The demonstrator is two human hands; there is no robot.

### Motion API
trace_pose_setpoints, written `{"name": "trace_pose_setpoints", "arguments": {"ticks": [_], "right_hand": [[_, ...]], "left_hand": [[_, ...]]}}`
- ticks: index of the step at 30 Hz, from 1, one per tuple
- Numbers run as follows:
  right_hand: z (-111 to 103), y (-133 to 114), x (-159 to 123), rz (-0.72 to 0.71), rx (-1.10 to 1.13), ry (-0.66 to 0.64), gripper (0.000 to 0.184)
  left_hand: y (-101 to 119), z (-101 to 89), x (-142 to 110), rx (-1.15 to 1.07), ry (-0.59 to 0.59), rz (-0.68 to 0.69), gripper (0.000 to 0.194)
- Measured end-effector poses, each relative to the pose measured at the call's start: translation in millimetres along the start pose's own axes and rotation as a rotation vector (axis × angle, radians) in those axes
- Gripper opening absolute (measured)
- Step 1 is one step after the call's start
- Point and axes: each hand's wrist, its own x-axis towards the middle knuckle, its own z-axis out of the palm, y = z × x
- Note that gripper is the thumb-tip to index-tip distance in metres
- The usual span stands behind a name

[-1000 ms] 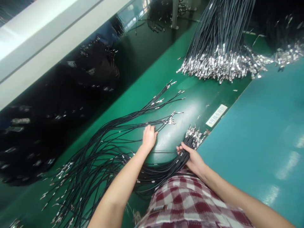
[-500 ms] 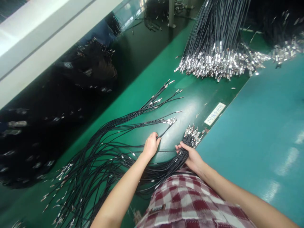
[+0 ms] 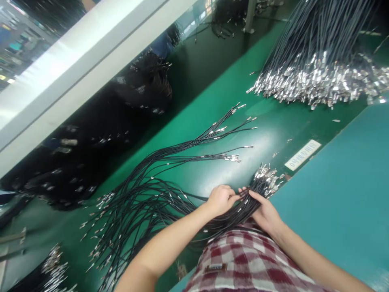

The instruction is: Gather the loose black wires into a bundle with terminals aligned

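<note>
My right hand [image 3: 266, 211] is wrapped round a thick bundle of black cables [image 3: 235, 219] close to my lap. Their silver metal terminals [image 3: 267, 176] stick out beyond the thumb. Close beside it, my left hand [image 3: 223, 199] is closed on a black cable at the bundle's side, its fingertips almost meeting those of the right hand; exactly how many cables it pinches is hidden. Loose black cables [image 3: 170, 152] with small metal ends fan out across the green table [image 3: 212, 89], left of and beyond my hands.
A large pile of cables with silver terminals [image 3: 319, 81] lies at the back right. Dark cable piles [image 3: 142, 87] sit under a pale metal beam [image 3: 75, 56] at left. A white label [image 3: 303, 155] is stuck by the blue-green surface [image 3: 340, 194]. More terminals [image 3: 56, 267] show at bottom left.
My left hand has moved right, from out over the table to the bundle in my right hand, bringing a cable with it. The view has shifted, so the scene sits further right.
</note>
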Motion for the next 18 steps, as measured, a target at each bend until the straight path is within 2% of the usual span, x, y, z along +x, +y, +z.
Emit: {"name": "trace_pose_setpoints", "arguments": {"ticks": [2, 6, 8, 11, 12, 14, 16, 18], "right_hand": [[2.8, 0.1, -0.5, -0.010, -0.034, 0.005, 0.031], [5.3, 2.1, 3.9, -0.035, -0.063, 0.164, 0.019], [3.9, 2.6, 7.0, -0.031, -0.025, 0.177, 0.021], [1.4, 2.3, 9.6, -0.027, 0.015, 0.129, 0.023], [0.9, 2.1, 9.9, -0.023, 0.019, 0.126, 0.023], [0.5, 1.9, 10.3, -0.011, 0.020, 0.130, 0.022], [0.3, 1.8, 11.0, 0.002, 0.017, 0.134, 0.021], [0.0, 1.7, 11.9, 0.004, 0.012, 0.142, 0.022]], "left_hand": [[-2.5, -3.3, 4.8, 0.093, -0.065, 0.008, 0.028], [-9.3, -16.1, 17.9, 0.221, -0.198, 0.169, 0.031], [-24.8, -35.3, 31.3, 0.265, -0.117, 0.139, 0.028], [-63.4, -74.4, 53.8, 0.419, 0.189, -0.098, 0.016], [-76.8, -86.4, 58.8, 0.476, 0.227, -0.183, 0.018], [-98.5, -104.3, 62.7, 0.549, 0.200, -0.272, 0.018], [-111.0, -113.7, 59.1, 0.528, 0.147, -0.236, 0.012], [-116.0, -117.6, 50.8, 0.410, 0.191, -0.179, 0.010]]}}
